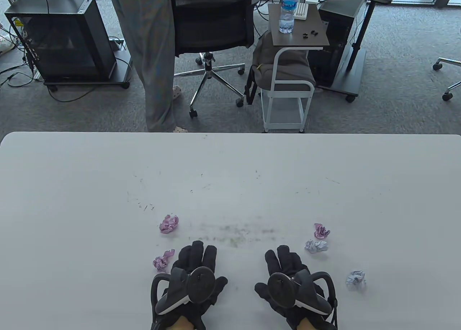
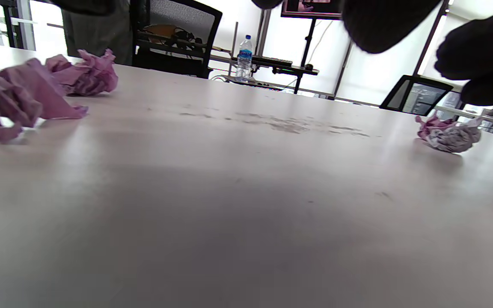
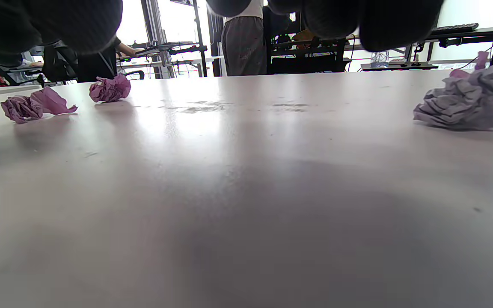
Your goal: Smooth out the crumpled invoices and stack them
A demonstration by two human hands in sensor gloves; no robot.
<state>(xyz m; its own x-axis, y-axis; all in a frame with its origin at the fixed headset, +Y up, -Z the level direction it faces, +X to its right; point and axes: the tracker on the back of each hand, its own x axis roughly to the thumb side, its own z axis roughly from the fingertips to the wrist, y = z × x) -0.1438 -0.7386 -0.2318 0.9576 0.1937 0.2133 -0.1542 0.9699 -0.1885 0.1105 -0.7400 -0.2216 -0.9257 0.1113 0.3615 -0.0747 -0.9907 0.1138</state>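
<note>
Both gloved hands lie palm down near the bench's near edge, side by side and apart, and neither grip holds anything. The left hand has its fingers stretched forward and close together, thumb out to the side. The right hand lies the same way, fingers loosely together and extended. In the wrist views the fingertips hang just above the surface.

Five crumpled invoices sit on the white bench, none flattened. A pink ball lies just beside the left hand's outer side; a second pink ball sits farther forward on the left. On the right, a pink ball and a pale lilac ball sit nearly touching, ahead of the right hand. Another pale ball lies to its outer side.

Between the hands and across the far half, the bench surface is open, with faint smudges in the middle.
</note>
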